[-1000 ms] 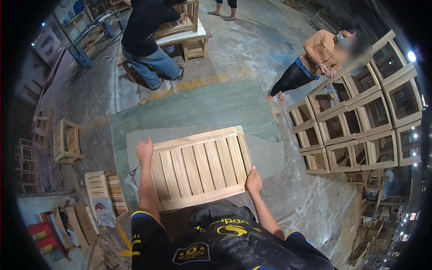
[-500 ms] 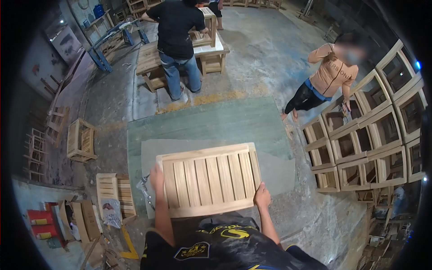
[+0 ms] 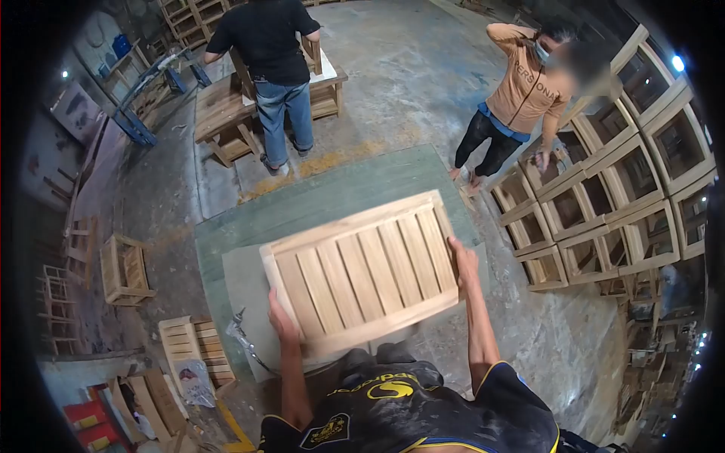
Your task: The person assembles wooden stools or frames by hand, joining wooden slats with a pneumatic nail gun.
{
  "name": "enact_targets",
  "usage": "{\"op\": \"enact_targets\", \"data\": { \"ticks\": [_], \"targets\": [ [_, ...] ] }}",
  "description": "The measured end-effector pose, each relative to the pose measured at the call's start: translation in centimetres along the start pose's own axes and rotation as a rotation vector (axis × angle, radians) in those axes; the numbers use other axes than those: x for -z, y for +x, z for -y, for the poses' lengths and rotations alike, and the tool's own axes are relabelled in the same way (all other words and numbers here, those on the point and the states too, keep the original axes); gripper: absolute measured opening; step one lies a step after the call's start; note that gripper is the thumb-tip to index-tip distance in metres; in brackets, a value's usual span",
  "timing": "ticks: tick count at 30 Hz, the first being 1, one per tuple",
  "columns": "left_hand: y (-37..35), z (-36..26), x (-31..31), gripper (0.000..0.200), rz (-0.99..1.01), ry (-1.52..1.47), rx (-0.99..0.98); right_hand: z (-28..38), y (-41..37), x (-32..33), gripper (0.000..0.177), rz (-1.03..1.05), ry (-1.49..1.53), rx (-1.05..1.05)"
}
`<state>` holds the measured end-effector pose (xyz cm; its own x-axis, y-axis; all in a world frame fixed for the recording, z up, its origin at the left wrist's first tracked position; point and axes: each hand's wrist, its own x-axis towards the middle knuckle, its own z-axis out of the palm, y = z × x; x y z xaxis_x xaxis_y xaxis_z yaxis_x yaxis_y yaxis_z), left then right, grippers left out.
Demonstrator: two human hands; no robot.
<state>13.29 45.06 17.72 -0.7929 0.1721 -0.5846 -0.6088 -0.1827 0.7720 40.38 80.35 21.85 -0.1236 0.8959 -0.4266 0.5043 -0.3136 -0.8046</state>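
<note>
A slatted wooden panel, pale and framed on all sides, is held up in front of my body, tilted with its right end higher. My left hand is closed on its left edge near the lower corner. On the right edge, my right hand grips the frame, fingers partly hidden behind it. Below the panel lies a green work surface with a grey sheet on it. A metal air tool with a hose rests left of my left hand.
Stacked wooden frames stand on the right, beside a person in an orange top. Another person works at a wooden bench ahead. Slatted wooden furniture sits at the left.
Both hands have lifted the panel and tilted it, its right end rising. My right hand is higher on the edge; my left has slid lower. The view has shifted.
</note>
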Motion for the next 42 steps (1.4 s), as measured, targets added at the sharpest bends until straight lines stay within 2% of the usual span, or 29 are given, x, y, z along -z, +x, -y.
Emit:
{"op": "enact_targets", "data": {
  "ticks": [2,5,7,9,10,12,14,16,18,21,23,25,27,28,29,30,31,32,33,34,35,36,37,38,39,40,41,42],
  "targets": [
    [0.9,0.2,-4.6,0.062,-0.01,-0.051,0.079,0.4,4.6,1.4,0.072,-0.057,-0.019,0.091],
    [7.2,3.2,-10.2,0.062,0.195,0.007,-0.211,0.5,10.5,2.0,0.074,-0.09,0.033,0.269],
    [10.1,2.7,-14.2,0.065,0.27,0.243,-0.157,-0.4,14.6,1.7,0.075,-0.129,0.041,0.295],
    [15.2,4.0,-17.0,0.071,0.363,0.442,-0.183,-2.4,18.9,1.4,0.076,-0.183,0.03,0.31],
    [16.0,4.0,-18.5,0.073,0.346,0.48,-0.227,-3.8,21.6,1.4,0.077,-0.218,0.015,0.307],
    [17.6,3.9,-21.8,0.078,0.311,0.581,-0.319,-2.4,23.0,1.0,0.078,-0.26,-0.07,0.283],
    [18.4,3.5,-23.9,0.082,0.187,0.778,-0.379,0.1,21.8,1.7,0.074,-0.18,-0.177,0.421],
    [19.8,4.0,-25.7,0.082,0.095,0.868,-0.506,0.5,23.4,1.6,0.073,-0.17,-0.237,0.444],
    [16.9,2.8,-27.6,0.078,-0.014,0.996,-0.502,-0.3,25.5,0.6,0.074,-0.192,-0.283,0.457],
    [20.1,3.4,-28.6,0.075,0.02,1.078,-0.63,-1.4,29.0,-0.6,0.068,-0.319,-0.382,0.655],
    [28.6,4.4,-29.1,0.074,0.228,0.986,-0.772,-1.5,29.2,-0.2,0.066,-0.238,-0.242,0.588],
    [26.2,2.3,-30.4,0.07,0.22,1.082,-0.748,-1.8,29.2,0.0,0.062,-0.22,-0.088,0.477],
    [23.8,2.1,-30.1,0.063,0.31,1.005,-0.718,-5.6,26.3,0.5,0.057,-0.258,0.069,0.276],
    [24.0,3.3,-28.6,0.06,0.265,0.943,-0.804,-7.7,23.2,1.1,0.06,-0.286,0.005,0.301],
    [24.0,3.9,-27.2,0.057,0.219,0.872,-0.902,-11.7,22.1,0.4,0.063,-0.404,-0.068,0.263],
    [20.9,4.7,-25.6,0.055,0.137,0.818,-0.882,-17.9,21.5,-0.9,0.066,-0.518,-0.139,0.219],
    [20.0,6.4,-22.5,0.051,0.063,0.825,-0.97,-24.4,20.9,-1.8,0.079,-0.453,-0.24,0.123],
    [19.7,9.1,-18.4,0.044,-0.006,0.815,-0.932,-28.6,19.2,-2.8,0.085,-0.383,-0.35,-0.024],
    [18.7,12.3,-13.9,0.039,0.062,0.729,-0.851,-32.1,17.3,-3.9,0.092,-0.298,-0.458,-0.175],
    [17.1,15.8,-9.1,0.035,0.049,0.722,-0.624,-34.5,16.3,-4.6,0.096,-0.279,-0.513,-0.236],
    [16.0,19.4,-3.2,0.033,0.036,0.934,-0.503,-37.0,16.4,-5.4,0.099,-0.253,-0.571,-0.294],
    [15.2,24.2,4.7,0.03,0.038,1.162,-0.538,-40.0,17.8,-6.2,0.098,-0.321,-0.59,-0.224],
    [10.7,25.4,7.3,0.031,0.084,1.222,-0.067,-43.8,19.0,-6.9,0.097,-0.378,-0.613,-0.159],
    [8.2,28.7,13.4,0.032,0.085,1.198,0.104,-46.5,20.1,-7.4,0.095,-0.483,-0.759,-0.049],
    [5.9,32.1,23.7,0.032,0.414,1.419,-0.241,-48.1,21.5,-7.9,0.094,-0.586,-0.901,0.061],
    [2.5,32.3,24.1,0.032,0.21,1.41,0.247,-48.6,22.8,-7.8,0.092,-0.595,-0.885,0.11],
    [-0.7,32.6,25.4,0.036,0.197,1.584,0.344,-48.4,24.1,-7.1,0.091,-0.608,-0.872,0.163],
    [-3.0,32.4,26.6,0.039,0.564,1.969,0.154,-48.1,25.5,-6.6,0.09,-0.586,-0.887,0.176]
  ]
}}
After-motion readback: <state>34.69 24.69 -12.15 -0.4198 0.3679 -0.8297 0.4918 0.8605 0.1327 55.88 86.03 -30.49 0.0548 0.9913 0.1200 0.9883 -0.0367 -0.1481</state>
